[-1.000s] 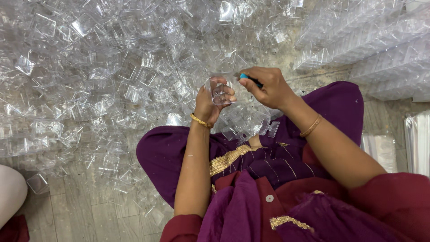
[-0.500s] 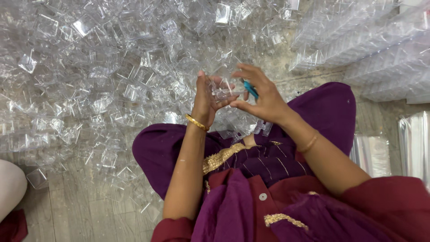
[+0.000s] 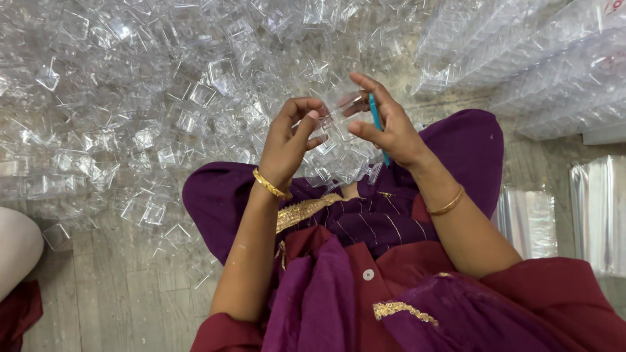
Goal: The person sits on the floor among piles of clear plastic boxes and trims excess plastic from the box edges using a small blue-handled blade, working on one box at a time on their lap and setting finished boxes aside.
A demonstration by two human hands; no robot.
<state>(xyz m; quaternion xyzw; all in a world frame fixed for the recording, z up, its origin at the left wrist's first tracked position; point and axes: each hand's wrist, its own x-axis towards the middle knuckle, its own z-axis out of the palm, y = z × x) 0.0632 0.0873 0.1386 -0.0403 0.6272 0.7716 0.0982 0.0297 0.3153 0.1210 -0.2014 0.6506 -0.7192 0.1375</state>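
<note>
- Head view: small clear square plastic box (image 3: 338,116) sits between both hands, raised above the lap, just in front of the big heap of clear plastic boxes (image 3: 150,98) on the grey wooden floor (image 3: 111,300).
- Left hand (image 3: 290,140): the small box lies just to its right; thumb and index curl toward its left edge. Fingers (image 3: 306,124) partly curled, pinched loosely; they look to touch the box, but clear plastic makes contact hard to confirm.
- Right hand (image 3: 388,127): the small box lies just to its left. Index and middle finger stretched up and apart, thumb pressed in toward the box's right side. Thin teal stick-like tool (image 3: 376,124) clamped against the palm by the lower fingers, long axis near vertical, tip pointing down toward the wrist.
- Both hands about equally near the box; right one seems to carry more of the grip.
- Box long axis: cannot tell, outline too transparent against the heap.
- Gold bangles on both wrists (image 3: 270,186); purple garment (image 3: 339,306) covers the lap below.
- Stacked rows of nested clear plastic boxes (image 3: 521,58) lie upper right, well apart from the hands.
- Another person's limb (image 3: 16,251) at the left edge, well apart.
</note>
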